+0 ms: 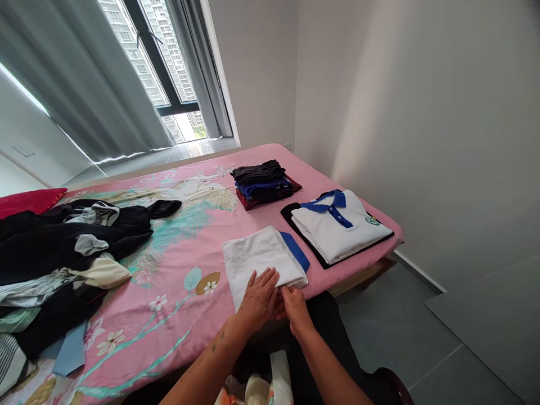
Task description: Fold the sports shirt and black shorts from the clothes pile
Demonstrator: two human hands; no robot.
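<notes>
A folded white polo shirt [255, 253] with a blue collar edge lies on the bed's near edge, just in front of me. My left hand [260, 293] rests flat on its lower part, fingers stretched out. At the shirt's near corner, my right hand [294, 306] pinches the cloth; some fingertips are hidden beneath the fabric. To the right, another folded white polo [350, 230] with a blue collar and a small green chest emblem sits on a folded black garment [324, 262].
A stack of dark folded clothes [268, 183] stands farther back. Unfolded clothes [80, 242] heap at the left, beside a red cushion [31, 201]. Pink floral bedding [169, 337] covers the bed. A wall [413, 140] rises at the right, a curtained window [162, 62] behind.
</notes>
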